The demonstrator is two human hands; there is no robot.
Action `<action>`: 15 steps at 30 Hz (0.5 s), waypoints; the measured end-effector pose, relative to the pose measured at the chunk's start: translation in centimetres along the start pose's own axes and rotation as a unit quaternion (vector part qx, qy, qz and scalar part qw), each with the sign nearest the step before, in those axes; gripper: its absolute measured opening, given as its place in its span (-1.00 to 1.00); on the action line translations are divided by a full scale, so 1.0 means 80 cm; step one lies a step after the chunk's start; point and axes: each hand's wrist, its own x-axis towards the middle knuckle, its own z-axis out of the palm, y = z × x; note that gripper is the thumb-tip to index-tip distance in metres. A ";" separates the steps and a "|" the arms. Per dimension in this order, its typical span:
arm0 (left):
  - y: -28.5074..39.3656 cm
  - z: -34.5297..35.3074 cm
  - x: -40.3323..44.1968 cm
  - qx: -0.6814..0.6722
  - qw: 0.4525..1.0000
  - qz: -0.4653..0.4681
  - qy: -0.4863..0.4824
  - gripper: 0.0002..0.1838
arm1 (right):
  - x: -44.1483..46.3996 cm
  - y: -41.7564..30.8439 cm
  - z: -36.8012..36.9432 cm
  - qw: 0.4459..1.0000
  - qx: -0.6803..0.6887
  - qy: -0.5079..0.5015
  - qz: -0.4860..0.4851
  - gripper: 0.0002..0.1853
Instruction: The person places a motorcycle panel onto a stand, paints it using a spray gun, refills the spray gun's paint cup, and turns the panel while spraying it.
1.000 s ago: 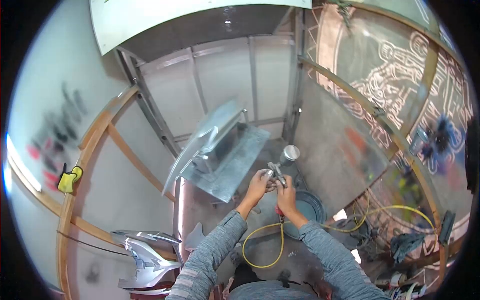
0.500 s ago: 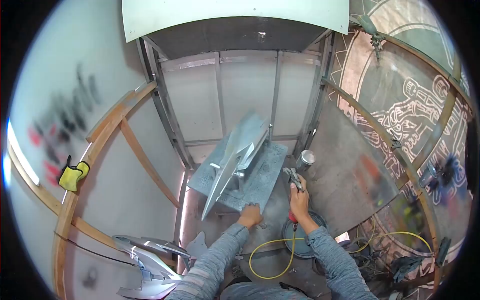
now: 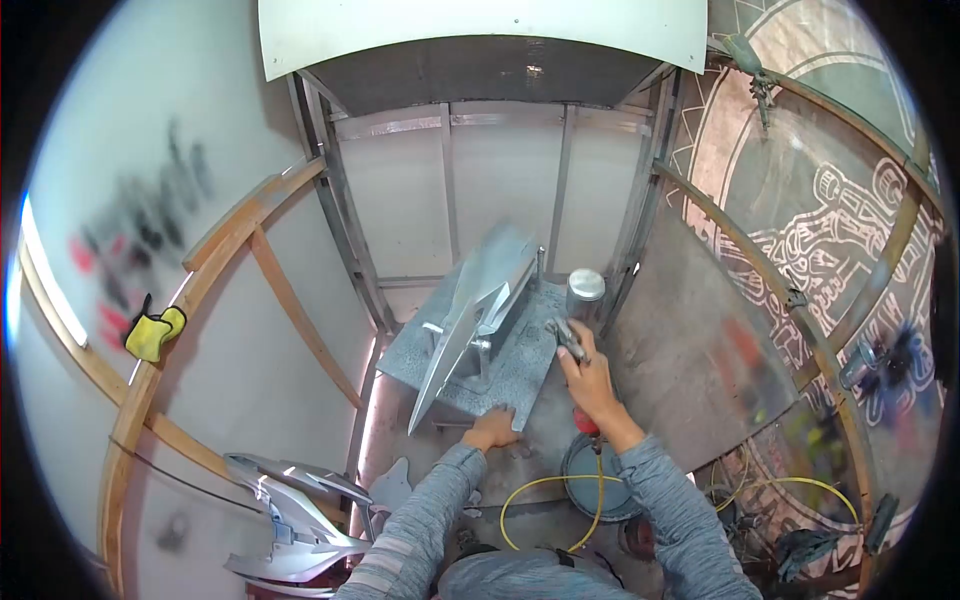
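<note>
My right hand [image 3: 592, 385] is closed around a spray gun [image 3: 568, 340] with a silver cup [image 3: 586, 288] on its far side. A red fitting [image 3: 585, 423] and a yellow hose [image 3: 600, 490] hang below that hand. My left hand [image 3: 491, 428] grips the near corner of a grey, paint-speckled board [image 3: 530, 375]. On a stand over this board rests a long, pointed silver-grey panel [image 3: 470, 310], tilted with its tip toward me. The spray gun is apart from the panel, to its right.
More silver panels [image 3: 300, 525] lie at the lower left. A round grey tub [image 3: 600, 478] stands beneath my right forearm. Wooden rails [image 3: 225, 240] run along the side walls, one holding a yellow cloth [image 3: 155, 332]. Another spray gun [image 3: 762, 90] hangs at upper right.
My right hand has moved the spray gun forward and left, closer to the board and panel. The cup now stands higher in view. My left hand stays at the board's corner.
</note>
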 end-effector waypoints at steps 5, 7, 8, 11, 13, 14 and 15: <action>0.007 0.027 -0.017 -0.026 0.997 0.014 0.066 -0.15 | 0.033 -0.053 -0.033 0.998 -0.014 -0.034 -0.045 -0.50; 0.018 0.036 -0.023 0.031 0.998 -0.009 0.060 -0.10 | 0.045 -0.055 -0.032 0.997 -0.019 -0.036 -0.069 -0.50; 0.023 0.036 -0.025 0.031 0.997 -0.012 0.063 -0.10 | 0.050 -0.053 -0.030 0.995 -0.025 -0.033 -0.094 -0.51; 0.027 0.043 -0.023 0.038 0.998 -0.030 0.050 -0.04 | 0.042 -0.035 -0.018 0.989 -0.008 -0.065 -0.130 -0.51; 0.027 0.041 -0.023 0.011 0.999 -0.038 0.030 -0.02 | 0.020 -0.042 -0.018 0.986 -0.012 -0.151 -0.069 -0.51; 0.027 0.041 -0.023 0.008 0.999 -0.041 0.032 -0.02 | 0.010 -0.038 -0.014 0.985 -0.012 -0.155 -0.070 -0.51; 0.028 0.039 -0.023 0.019 0.999 -0.044 0.020 -0.03 | 0.001 -0.042 -0.012 0.978 0.002 -0.185 -0.094 -0.51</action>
